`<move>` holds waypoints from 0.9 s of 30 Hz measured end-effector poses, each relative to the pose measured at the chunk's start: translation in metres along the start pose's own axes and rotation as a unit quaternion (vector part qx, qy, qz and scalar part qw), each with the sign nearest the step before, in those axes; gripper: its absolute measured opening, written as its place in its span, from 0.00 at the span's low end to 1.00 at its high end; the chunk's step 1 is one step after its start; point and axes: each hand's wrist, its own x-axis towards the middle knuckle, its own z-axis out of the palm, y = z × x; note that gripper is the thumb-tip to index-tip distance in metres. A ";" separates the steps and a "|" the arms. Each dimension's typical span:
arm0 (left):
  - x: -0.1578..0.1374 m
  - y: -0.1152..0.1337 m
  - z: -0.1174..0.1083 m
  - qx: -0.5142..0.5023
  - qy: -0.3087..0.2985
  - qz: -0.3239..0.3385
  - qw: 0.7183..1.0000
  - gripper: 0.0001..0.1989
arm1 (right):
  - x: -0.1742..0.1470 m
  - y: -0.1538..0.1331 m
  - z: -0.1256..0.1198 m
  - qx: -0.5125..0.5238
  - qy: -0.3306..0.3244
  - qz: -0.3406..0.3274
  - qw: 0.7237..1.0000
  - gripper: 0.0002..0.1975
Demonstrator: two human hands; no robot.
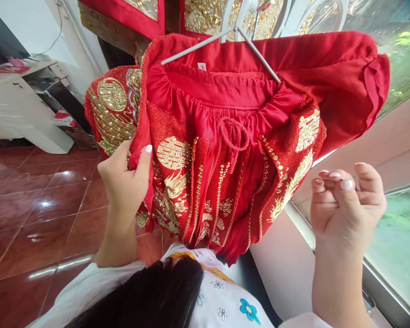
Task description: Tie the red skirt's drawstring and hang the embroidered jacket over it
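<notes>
A red garment [177, 118] with gold embroidery, rows of gold beads and a red cord loop [235, 135] hangs on a white hanger [205, 43] in front of me. My left hand [128, 175] is closed on its left front edge, pinching the red fabric between thumb and fingers. To the right of the garment, my right hand [348, 205] is held up in the air, apart from the cloth. Its fingers are curled in, with the thumb close to them, and I see nothing in them. The garment's back is mostly hidden.
Behind the hanger are white curved bars [283, 18] and red-bordered, gold-patterned panels [205, 18]. A window [396, 246] and its ledge run along the right. White furniture [23, 114] stands at left on the red tiled floor [54, 200]. Dark hair [150, 291] covers part of the bottom.
</notes>
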 end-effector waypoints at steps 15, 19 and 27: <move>0.000 0.005 0.000 0.010 -0.016 -0.023 1.000 0.10 | 0.071 0.038 -0.050 -0.431 0.045 -0.184 0.882 0.17; -0.006 0.000 0.000 0.024 -0.065 -0.069 0.995 0.17 | 0.094 0.050 -0.044 -0.195 -0.090 -0.058 0.975 0.25; 0.040 0.059 -0.033 -0.045 0.049 -0.192 0.979 0.16 | 0.091 0.051 -0.022 -0.190 0.019 -0.076 0.979 0.14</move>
